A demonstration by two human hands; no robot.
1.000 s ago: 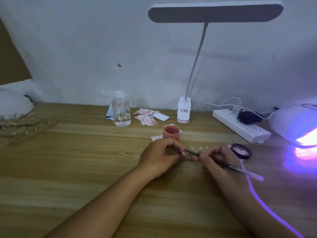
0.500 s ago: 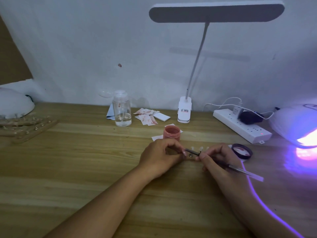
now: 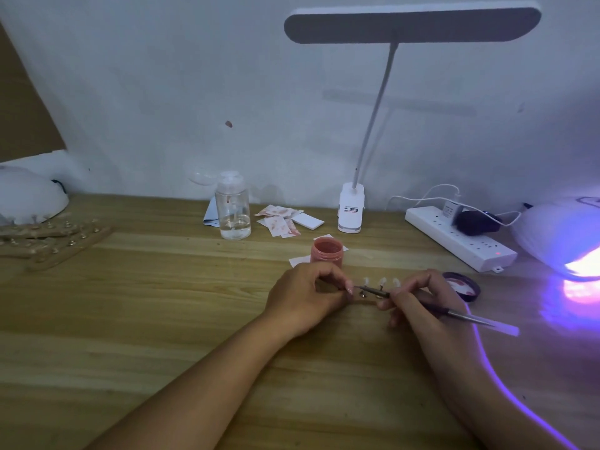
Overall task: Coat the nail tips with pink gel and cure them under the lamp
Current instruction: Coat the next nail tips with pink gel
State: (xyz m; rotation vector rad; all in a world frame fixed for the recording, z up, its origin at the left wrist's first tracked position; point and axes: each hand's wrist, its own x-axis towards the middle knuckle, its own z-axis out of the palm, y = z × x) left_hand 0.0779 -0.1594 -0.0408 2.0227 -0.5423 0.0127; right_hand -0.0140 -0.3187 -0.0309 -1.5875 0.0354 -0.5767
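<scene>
On the wooden table [image 3: 130, 319], mid-front: left hand [image 3: 305, 300] pinched shut on the nail-tip strip [image 3: 367, 295], pinning it for the stroke. Right hand [image 3: 422, 298] closed around the brush [image 3: 454, 315], bristles low over 3 pale nail tips [image 3: 382, 282]. Open pink gel jar [image 3: 327, 253] just behind, handy for dipping. Curing lamp [image 3: 558, 235] glowing far right; bare wood between, past jar lid [image 3: 462, 285].

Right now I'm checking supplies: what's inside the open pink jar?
The pink jar stands open behind the left hand, and pink gel shows at its mouth. How deep the gel goes cannot be seen; the wall hides it.
</scene>
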